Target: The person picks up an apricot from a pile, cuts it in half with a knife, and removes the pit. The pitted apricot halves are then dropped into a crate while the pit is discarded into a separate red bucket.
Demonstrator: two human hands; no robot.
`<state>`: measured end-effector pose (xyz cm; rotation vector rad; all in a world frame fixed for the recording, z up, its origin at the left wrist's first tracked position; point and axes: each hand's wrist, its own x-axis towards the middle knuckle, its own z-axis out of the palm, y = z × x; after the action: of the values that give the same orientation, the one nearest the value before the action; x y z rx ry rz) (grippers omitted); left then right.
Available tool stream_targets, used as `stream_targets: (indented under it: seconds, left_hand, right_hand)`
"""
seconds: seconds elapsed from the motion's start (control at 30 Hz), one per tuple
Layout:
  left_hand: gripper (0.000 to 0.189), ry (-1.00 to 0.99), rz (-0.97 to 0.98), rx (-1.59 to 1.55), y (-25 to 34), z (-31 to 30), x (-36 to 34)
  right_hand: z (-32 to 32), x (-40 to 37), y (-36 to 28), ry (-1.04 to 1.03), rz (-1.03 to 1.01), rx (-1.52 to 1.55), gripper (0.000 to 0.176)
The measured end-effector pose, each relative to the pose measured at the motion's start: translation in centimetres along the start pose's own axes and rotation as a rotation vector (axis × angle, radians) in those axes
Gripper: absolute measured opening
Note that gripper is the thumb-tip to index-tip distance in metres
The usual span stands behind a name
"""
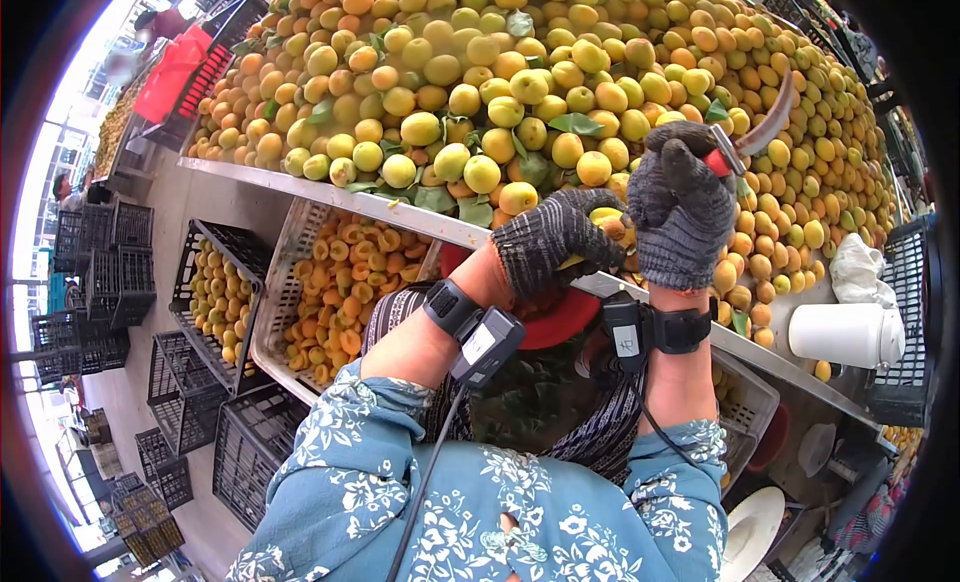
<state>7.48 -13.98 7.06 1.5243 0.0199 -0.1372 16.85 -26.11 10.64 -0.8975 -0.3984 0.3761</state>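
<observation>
My left hand [555, 240], in a dark grey knit glove, is closed at the edge of the fruit table. Its fingers curl round an apricot [606, 217], of which only a yellow part shows. Close beside it, my right hand [684, 207] wears a matching glove and is wrapped round a curved knife [768, 132]. The blade points up and away over the fruit, and part of the red handle shows at the fist. A large heap of yellow and orange apricots [420, 129], with some green leaves among them, lies in front of both hands.
A metal table edge [330, 194] runs below the heap. A pale crate [268, 332] of halved apricots stands at left, beside a black crate [250, 247] of fruit. At right are a white bucket [840, 334] and a plastic bag [860, 270]. A red basin rim [550, 327] sits below my hands.
</observation>
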Motion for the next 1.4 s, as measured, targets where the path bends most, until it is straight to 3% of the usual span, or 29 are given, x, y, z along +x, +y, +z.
stream_targets:
  seconds: [0.1, 0.13, 0.17, 0.2, 0.27, 0.37, 0.5, 0.57, 0.63, 0.77, 0.83, 0.93, 1.1, 1.17, 1.3, 1.37, 1.4]
  left_hand:
    - [0.043, 0.019, 0.052, 0.076, -1.2, 0.0, 0.5]
    - [0.031, 0.067, 0.271, 0.197, -1.2, 0.1, 0.6]
    - [0.031, 0.114, 0.491, 0.316, -1.3, 0.2, 0.6]
    - [0.031, 0.115, 0.491, 0.317, -1.2, 0.2, 0.3]
    - [0.034, 0.136, -0.002, 0.064, 0.6, 0.5, -0.7]
    - [0.037, 0.1, 0.076, 0.163, 0.1, 0.4, 0.3]
    - [0.044, 0.082, 0.014, 0.212, 0.4, 0.3, 0.4]
    - [0.051, 0.122, 0.187, 0.394, -0.6, 0.3, 0.9]
    - [0.051, 0.144, 0.167, 0.395, -1.2, 0.7, 1.0]
    - [0.054, 0.253, 0.138, 0.424, -1.8, 1.7, 0.9]
    - [0.049, 0.254, 0.144, 0.475, -1.6, 2.0, 0.7]
    - [0.042, 0.28, 0.17, 0.6, -1.3, 2.5, 0.3]
    - [0.037, 0.339, 0.169, 0.758, -1.3, 3.4, 0.1]
    - [0.036, 0.401, 0.264, 0.802, -1.9, 3.7, 0.3]
    - [0.046, 0.459, 0.281, 0.806, -2.7, 4.2, 0.5]
    - [0.055, 0.424, 0.359, 0.435, -2.7, 3.7, 1.0]
    - [0.055, 0.423, 0.362, 0.438, -2.7, 3.3, 1.2]
  right_hand:
    - [0.2, 0.1, 0.8, 0.042, 0.038, -0.04, 0.015]
    - [0.3, 0.0, 0.9, 0.042, 0.038, -0.038, 0.015]
    - [0.4, -0.1, 0.9, 0.059, 0.046, -0.031, 0.015]
    - [0.5, -0.1, 1.0, 0.075, 0.053, -0.023, 0.015]
    - [0.4, -0.2, 1.2, 0.081, 0.06, -0.031, 0.015]
    - [0.2, -0.4, 1.5, 0.083, 0.089, -0.024, 0.014]
    - [-0.4, -0.6, 1.7, 0.054, 0.104, 0.018, 0.012]
    - [-0.7, -0.5, 1.6, 0.03, 0.099, 0.0, 0.012]
    - [-1.2, -0.4, 1.7, 0.011, 0.092, -0.018, 0.012]
    - [-1.3, -0.6, 1.8, 0.144, 0.128, -0.048, 0.012]
    - [-1.5, -0.7, 1.8, 0.205, 0.173, -0.02, 0.011]
    - [-2.0, -0.8, 1.9, 0.135, 0.172, 0.049, 0.011]
    - [-2.0, -0.5, 2.1, 0.31, 0.217, 0.073, 0.015]
    - [-2.6, -0.4, 2.2, 0.298, 0.198, 0.054, 0.015]
    - [-2.5, -0.4, 1.6, 0.313, 0.211, 0.146, 0.015]
    - [-2.8, -0.4, 1.3, 0.27, 0.206, 0.198, 0.016]
    - [-2.9, -0.3, 1.2, 0.227, 0.205, 0.25, 0.016]
